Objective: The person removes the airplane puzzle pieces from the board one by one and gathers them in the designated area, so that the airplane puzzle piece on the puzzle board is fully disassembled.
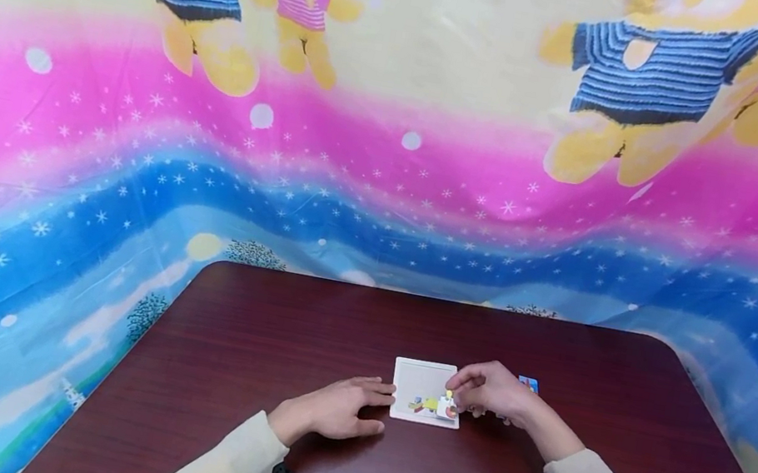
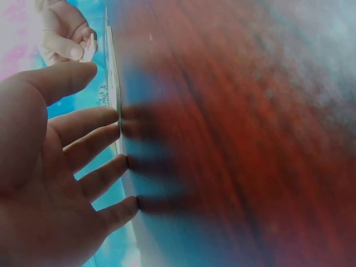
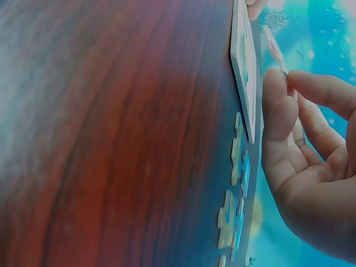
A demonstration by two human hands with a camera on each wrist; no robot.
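Observation:
A white puzzle tray [image 1: 413, 376] lies flat on the table, with a few coloured pieces [image 1: 429, 404] along its lower part. My right hand [image 1: 494, 392] is over the tray's right side. Between thumb and fingertips it pinches a jigsaw piece [image 3: 274, 47], mostly white with some colour, held raised and tilted. My left hand [image 1: 342, 409] rests palm down with fingers spread. Its fingertips [image 2: 114, 115] are right at the tray's left edge.
Loose jigsaw pieces [image 3: 236, 158] lie on the table right of the tray, below the right hand. One blue piece [image 1: 530, 384] shows behind that wrist; the hand hides others from the head view. A patterned curtain [image 1: 389, 179] hangs behind the dark wooden table [image 1: 289, 314].

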